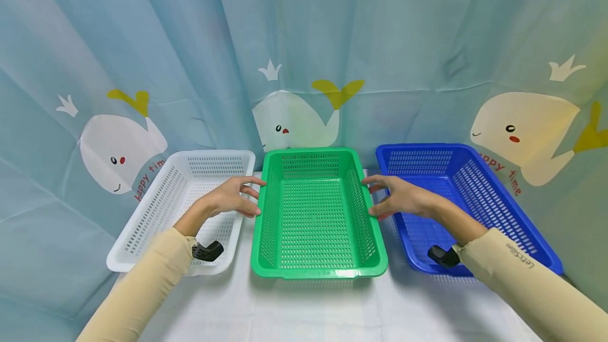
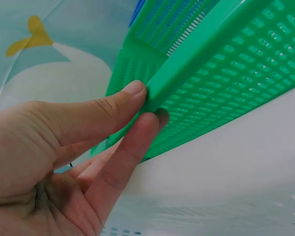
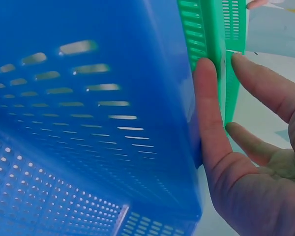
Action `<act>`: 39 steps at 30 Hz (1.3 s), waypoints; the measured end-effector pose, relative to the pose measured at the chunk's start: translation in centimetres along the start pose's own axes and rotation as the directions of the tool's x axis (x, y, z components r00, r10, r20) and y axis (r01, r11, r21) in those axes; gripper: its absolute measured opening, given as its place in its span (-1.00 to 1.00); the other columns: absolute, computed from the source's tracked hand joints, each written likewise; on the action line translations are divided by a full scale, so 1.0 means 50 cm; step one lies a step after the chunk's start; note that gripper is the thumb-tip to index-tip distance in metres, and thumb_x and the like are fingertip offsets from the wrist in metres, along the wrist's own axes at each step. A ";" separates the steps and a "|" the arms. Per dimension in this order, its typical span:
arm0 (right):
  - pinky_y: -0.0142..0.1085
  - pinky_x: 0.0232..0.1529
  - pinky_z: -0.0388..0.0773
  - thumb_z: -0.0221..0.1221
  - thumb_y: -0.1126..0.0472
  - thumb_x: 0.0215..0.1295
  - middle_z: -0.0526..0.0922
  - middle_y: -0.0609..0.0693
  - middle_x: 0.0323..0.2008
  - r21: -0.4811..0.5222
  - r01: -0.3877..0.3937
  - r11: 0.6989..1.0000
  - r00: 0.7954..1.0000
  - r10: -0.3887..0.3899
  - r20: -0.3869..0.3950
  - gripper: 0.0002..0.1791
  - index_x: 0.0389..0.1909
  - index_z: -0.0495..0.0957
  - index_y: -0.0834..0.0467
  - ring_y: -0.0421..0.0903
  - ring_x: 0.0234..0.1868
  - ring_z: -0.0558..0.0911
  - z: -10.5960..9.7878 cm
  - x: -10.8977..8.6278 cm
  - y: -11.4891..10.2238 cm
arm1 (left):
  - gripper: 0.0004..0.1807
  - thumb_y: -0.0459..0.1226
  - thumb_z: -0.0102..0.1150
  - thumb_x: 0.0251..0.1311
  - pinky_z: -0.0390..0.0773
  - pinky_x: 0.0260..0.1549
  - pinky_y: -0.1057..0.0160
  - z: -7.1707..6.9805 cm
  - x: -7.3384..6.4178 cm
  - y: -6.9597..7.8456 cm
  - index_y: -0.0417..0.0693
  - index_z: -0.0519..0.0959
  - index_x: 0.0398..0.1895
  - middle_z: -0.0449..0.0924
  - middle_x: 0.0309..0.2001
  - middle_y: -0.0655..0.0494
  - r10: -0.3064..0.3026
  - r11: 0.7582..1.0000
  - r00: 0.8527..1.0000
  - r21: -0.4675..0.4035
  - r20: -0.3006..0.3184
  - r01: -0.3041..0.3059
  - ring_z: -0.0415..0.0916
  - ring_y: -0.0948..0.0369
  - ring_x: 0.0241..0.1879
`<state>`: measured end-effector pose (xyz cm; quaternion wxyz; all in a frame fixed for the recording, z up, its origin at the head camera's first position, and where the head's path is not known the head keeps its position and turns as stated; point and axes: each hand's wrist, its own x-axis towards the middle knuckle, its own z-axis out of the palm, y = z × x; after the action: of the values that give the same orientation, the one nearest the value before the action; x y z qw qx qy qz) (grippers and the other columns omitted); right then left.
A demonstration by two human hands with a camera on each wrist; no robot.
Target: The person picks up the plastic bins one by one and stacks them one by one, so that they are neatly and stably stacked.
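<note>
In the head view a green slotted plastic basket (image 1: 318, 273) is in the middle, with nothing in it. At its left rim is my left hand (image 1: 233, 196), fingertips against the outer edge. The left wrist view has the thumb (image 2: 135, 88) and a nearly straight finger at the green rim (image 2: 162, 81). My right hand (image 1: 401, 197) touches the opposite rim with its fingertips. Up close, one straight finger (image 3: 209, 103) lies in the gap between the green basket (image 3: 214, 42) and the blue basket wall (image 3: 152, 73).
A white basket (image 1: 209, 153) stands left of the green one, under my left forearm. The blue basket (image 1: 420, 147) stands to the right, under my right forearm. White cloth (image 1: 318, 310) covers the table. Behind hangs a blue curtain (image 1: 404, 41) with whale prints.
</note>
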<state>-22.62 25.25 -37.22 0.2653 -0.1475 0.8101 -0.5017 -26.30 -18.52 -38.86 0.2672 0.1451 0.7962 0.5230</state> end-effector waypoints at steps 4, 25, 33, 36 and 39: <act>0.05 -0.04 0.74 0.34 0.43 0.30 0.08 0.57 0.42 -0.007 -0.011 1.000 1.000 0.011 -0.004 -0.05 0.59 -0.01 0.35 0.15 -0.13 0.75 0.001 -0.001 -0.004 | -0.14 -0.52 0.46 0.11 0.75 -0.12 -0.07 0.005 0.000 0.001 -0.25 0.30 0.50 0.48 0.09 -0.30 0.009 1.000 1.000 0.014 -0.015 -0.009 0.76 0.00 -0.26; 0.00 -0.10 0.76 0.35 0.45 0.28 0.16 0.52 0.37 -0.064 -0.010 0.998 0.999 0.008 -0.038 -0.03 0.60 -0.01 0.32 0.12 -0.19 0.75 0.002 -0.004 -0.011 | -0.14 -0.51 0.48 0.09 0.75 -0.10 -0.02 0.014 -0.004 0.014 -0.21 0.33 0.50 0.48 0.10 -0.29 0.006 0.999 0.997 0.033 -0.076 -0.004 0.75 0.02 -0.27; 0.03 -0.09 0.75 0.35 0.46 0.27 0.15 0.53 0.37 -0.060 0.034 0.998 0.997 -0.038 -0.060 -0.01 0.60 -0.01 0.32 0.13 -0.20 0.76 0.003 -0.005 -0.010 | -0.13 -0.55 0.45 0.10 0.75 -0.10 -0.05 0.015 -0.006 0.015 -0.15 0.32 0.52 0.39 0.20 -0.31 0.007 1.000 0.994 -0.019 -0.110 -0.010 0.74 0.02 -0.29; 0.01 -0.11 0.75 0.35 0.46 0.26 0.17 0.51 0.37 -0.065 0.048 0.997 0.996 -0.053 -0.072 -0.01 0.61 -0.01 0.30 0.14 -0.22 0.77 0.004 -0.008 -0.015 | -0.13 -0.57 0.42 0.11 0.74 -0.09 -0.09 0.014 -0.012 0.013 -0.13 0.32 0.53 0.38 0.21 -0.29 0.007 0.999 0.992 -0.046 -0.125 -0.013 0.75 -0.01 -0.30; 0.00 -0.09 0.75 0.34 0.47 0.28 0.21 0.46 0.36 -0.074 0.058 0.996 0.994 -0.064 -0.083 -0.02 0.61 0.01 0.26 0.14 -0.23 0.77 0.003 -0.016 -0.024 | -0.13 -0.59 0.40 0.13 0.74 -0.10 -0.10 0.013 -0.020 0.016 -0.08 0.33 0.53 0.38 0.21 -0.27 0.008 0.997 0.990 -0.072 -0.138 -0.019 0.74 -0.03 -0.29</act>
<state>-21.92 24.97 -35.99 0.2093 -0.1600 0.8332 -0.4861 -25.16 -18.20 -38.05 0.2131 0.1041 0.7921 0.5624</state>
